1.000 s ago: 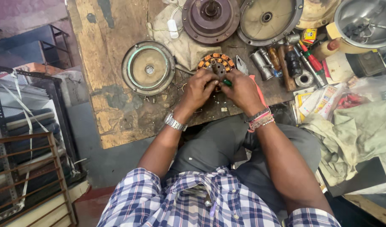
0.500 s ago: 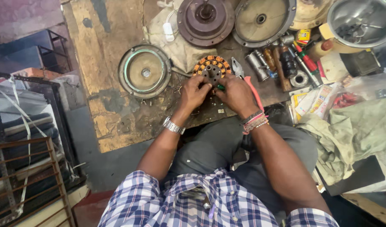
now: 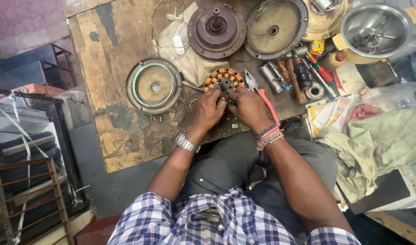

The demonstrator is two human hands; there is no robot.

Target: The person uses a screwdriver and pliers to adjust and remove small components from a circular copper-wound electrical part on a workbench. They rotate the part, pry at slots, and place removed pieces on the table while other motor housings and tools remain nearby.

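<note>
A round motor stator with orange copper windings lies on the worn wooden board in front of me. My left hand, with a metal watch at the wrist, and my right hand, with beaded bracelets at the wrist, meet at the stator's near edge. Both pinch a small green piece between the fingertips. Red-handled pliers lie just right of my right hand.
A round cover with a green ring lies left of the stator. A brown rotor housing and a pale cover plate sit behind. Tools and cylinders, a steel bowl, packets and cloth crowd the right. Metal racks stand left.
The view has drifted slightly, so the board and parts sit a little differently in frame. Both hands stay together at the stator's near edge with small finger movements.
</note>
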